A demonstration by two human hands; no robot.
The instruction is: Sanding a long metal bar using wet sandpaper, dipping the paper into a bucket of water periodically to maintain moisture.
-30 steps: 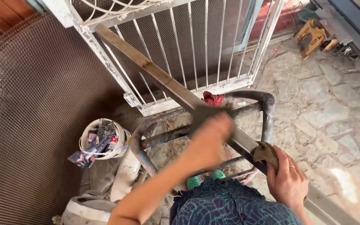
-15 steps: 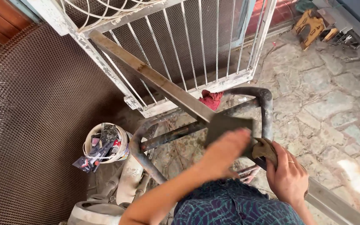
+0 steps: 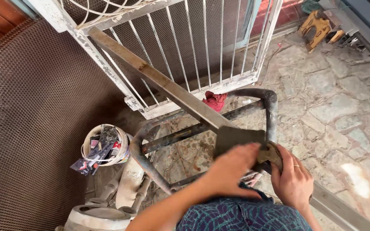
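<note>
A long rusty metal bar point(image 3: 150, 75) runs diagonally from the upper left to the lower right and rests on a dark tubular frame point(image 3: 271, 107). My left hand point(image 3: 232, 171) presses a grey abrasive sheet point(image 3: 236, 137) folded over the bar. Just to its right, my right hand point(image 3: 294, 179) grips the bar, with a brown worn pad point(image 3: 270, 154) under its fingers. The two hands almost touch.
A white barred gate point(image 3: 202, 51) leans behind the bar, and a red rag point(image 3: 215, 101) lies at its foot. A white bucket point(image 3: 103, 145) of small tools stands at the left beside brown expanded mesh point(image 3: 31, 128). A yellow tool point(image 3: 317, 25) lies on the stone paving at the upper right.
My left hand has slid the grey sheet down the bar toward my right hand. The right hand has stayed on the bar.
</note>
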